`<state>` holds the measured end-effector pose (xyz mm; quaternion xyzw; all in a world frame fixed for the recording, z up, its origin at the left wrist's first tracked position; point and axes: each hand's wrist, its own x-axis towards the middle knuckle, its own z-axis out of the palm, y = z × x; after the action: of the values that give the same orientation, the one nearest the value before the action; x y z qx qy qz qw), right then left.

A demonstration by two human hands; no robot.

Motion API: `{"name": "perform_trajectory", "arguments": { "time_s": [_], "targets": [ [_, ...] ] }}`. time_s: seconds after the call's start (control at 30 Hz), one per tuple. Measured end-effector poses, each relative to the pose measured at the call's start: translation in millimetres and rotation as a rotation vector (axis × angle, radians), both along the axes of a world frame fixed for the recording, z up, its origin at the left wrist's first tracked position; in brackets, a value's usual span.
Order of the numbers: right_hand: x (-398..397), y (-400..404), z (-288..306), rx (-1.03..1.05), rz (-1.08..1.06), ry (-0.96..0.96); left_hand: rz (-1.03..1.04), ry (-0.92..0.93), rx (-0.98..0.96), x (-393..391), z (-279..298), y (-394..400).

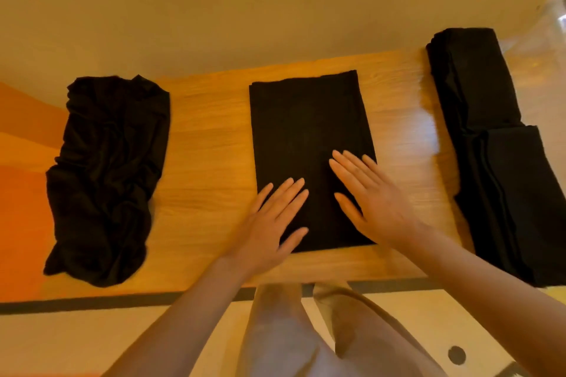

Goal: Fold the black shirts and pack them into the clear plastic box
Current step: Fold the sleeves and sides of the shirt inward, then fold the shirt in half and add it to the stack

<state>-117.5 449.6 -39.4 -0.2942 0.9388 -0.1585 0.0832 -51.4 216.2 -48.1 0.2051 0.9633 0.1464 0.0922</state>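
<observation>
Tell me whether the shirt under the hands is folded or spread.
Folded: the middle shirt lies as a neat narrow rectangle, no sleeves showing, both hands flat on it.

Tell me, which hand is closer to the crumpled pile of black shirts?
Left. The left hand lies flat on the folded shirt, on the side toward the crumpled pile. The right hand rests farther away.

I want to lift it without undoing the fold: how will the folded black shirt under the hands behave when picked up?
The folded shirt is probably floppy: it lies flat as thin cloth on the wooden table, so unsupported ends would likely droop and layers slide open. It looks light. With the left hand and right hand flat on top, sliding the fingers underneath would likely keep it together.
</observation>
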Motion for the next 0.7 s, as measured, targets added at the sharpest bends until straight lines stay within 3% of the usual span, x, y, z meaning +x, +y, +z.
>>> {"name": "perform_trajectory", "arguments": {
  "time_s": [0.23,0.43,0.53,0.7],
  "targets": [
    [57.5,41.2,-9.3,0.099,0.123,-0.028,0.072,0.007,0.036,65.5,1.9,-12.4],
    [78.6,57.4,-9.2,0.124,0.287,0.004,-0.078,0.145,0.0,72.0,5.1,-13.4],
    [90.3,66.5,-15.2,0.161,0.337,0.082,-0.119,0.142,-0.024,85.8,1.6,-18.1],
    [99.8,69.0,-20.0,0.121,0.312,0.193,-0.097,0.3,-0.015,104.6,1.9,-18.9]
  ]
}}
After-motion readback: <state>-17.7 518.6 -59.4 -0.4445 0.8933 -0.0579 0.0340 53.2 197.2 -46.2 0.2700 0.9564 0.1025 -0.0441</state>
